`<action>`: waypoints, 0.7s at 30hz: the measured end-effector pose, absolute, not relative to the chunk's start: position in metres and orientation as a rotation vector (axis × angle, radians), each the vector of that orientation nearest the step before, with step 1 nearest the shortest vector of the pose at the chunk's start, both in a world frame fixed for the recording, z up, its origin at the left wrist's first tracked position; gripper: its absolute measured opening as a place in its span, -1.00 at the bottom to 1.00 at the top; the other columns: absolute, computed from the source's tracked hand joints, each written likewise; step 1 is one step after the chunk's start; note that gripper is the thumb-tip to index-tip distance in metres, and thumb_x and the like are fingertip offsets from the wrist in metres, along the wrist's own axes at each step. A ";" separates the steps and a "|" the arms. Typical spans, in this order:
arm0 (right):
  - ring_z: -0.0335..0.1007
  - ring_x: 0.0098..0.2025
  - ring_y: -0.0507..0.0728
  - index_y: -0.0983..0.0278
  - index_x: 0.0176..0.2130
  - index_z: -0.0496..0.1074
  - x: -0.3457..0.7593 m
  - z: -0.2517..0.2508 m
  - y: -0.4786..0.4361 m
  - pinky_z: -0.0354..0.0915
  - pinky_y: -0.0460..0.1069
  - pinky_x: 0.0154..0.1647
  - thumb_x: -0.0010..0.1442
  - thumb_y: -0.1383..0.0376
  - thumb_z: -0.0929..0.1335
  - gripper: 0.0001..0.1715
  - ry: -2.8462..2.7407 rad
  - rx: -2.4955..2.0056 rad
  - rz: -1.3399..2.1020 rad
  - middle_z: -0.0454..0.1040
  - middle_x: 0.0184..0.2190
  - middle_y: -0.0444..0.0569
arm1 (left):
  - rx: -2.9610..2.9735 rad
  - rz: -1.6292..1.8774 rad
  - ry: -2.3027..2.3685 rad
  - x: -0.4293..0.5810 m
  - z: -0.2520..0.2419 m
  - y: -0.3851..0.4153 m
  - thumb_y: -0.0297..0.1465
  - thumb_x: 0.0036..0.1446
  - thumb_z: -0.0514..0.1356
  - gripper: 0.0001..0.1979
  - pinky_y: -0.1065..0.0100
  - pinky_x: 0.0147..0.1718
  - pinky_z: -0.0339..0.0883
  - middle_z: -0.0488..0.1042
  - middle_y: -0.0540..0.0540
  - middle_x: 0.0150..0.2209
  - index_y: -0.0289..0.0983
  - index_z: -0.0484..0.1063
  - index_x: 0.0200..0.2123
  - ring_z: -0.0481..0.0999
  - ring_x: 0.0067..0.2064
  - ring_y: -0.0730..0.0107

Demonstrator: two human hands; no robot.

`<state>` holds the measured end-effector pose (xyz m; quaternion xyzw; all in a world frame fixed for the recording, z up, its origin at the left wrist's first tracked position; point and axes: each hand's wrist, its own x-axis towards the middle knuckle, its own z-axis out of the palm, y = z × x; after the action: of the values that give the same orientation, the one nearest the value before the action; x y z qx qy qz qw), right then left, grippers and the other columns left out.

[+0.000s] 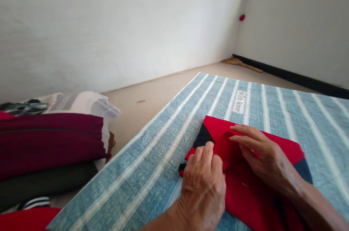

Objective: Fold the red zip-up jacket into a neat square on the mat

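A red and navy garment [253, 191], partly folded, lies on a blue and white striped cloth [152, 154]. My left hand [203, 183] is closed on the garment's left edge, its fingers curled over the fabric. Over the upper part of the garment is my right hand [261, 151], with fingers stretched out and slightly apart against the red cloth. Its thumb is mostly out of sight. A dark end of fabric pokes out to the left of my left hand. A small white mark shows on the red fabric between the hands.
Folded clothes are piled at the left, with a maroon garment [51, 143], a dark green one [46, 183] and a white one [84, 103]. A thin reddish loop [141, 101] lies on the floor. A broom-like object [242, 63] rests in the corner by the white walls.
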<state>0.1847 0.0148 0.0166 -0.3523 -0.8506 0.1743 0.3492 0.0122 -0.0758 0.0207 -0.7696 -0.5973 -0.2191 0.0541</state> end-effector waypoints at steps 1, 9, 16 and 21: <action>0.15 0.24 0.23 0.25 -0.06 0.46 0.185 0.019 0.014 0.23 0.21 0.16 0.19 0.49 0.19 -0.58 -2.297 -0.812 0.375 0.38 0.11 0.03 | -2.323 -0.680 -1.796 0.012 0.018 -0.077 -0.59 0.02 0.13 -0.84 -0.06 -0.05 0.40 0.38 -0.36 0.06 -0.36 0.37 -0.26 0.43 -0.03 -0.04; 0.18 0.23 0.23 0.29 0.06 0.36 0.187 0.000 0.015 0.34 0.23 0.09 0.24 0.49 0.19 -0.57 -2.563 -0.708 0.113 0.42 0.09 0.04 | -2.369 -0.806 -1.658 0.009 0.020 -0.078 -0.63 0.16 -0.09 -0.73 0.16 -0.33 0.51 0.50 -0.29 -0.22 -0.39 0.39 -0.27 0.52 -0.30 0.16; 0.30 0.16 0.19 0.27 -0.03 0.43 0.191 -0.003 0.019 0.38 0.16 0.08 0.27 0.48 0.18 -0.62 -2.531 -0.652 0.112 0.49 0.01 0.01 | -2.328 -0.875 -1.528 0.007 0.013 -0.086 -0.65 0.15 -0.11 -0.67 0.20 -0.27 0.52 0.50 -0.40 -0.19 -0.55 0.42 -0.20 0.55 -0.23 0.11; 0.29 0.17 0.18 0.25 0.00 0.43 0.192 -0.002 0.020 0.38 0.16 0.09 0.27 0.49 0.16 -0.58 -2.539 -0.678 0.165 0.48 0.02 0.00 | -2.317 -0.872 -1.515 0.012 0.005 -0.091 -0.63 0.15 -0.08 -0.67 0.13 -0.21 0.51 0.50 -0.43 -0.12 -0.57 0.44 -0.17 0.56 -0.17 0.03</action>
<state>0.1920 0.0196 -0.0016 -0.2491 -0.9332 0.0606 0.2517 0.0117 -0.0909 0.0047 -0.7927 -0.5181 -0.2983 0.1191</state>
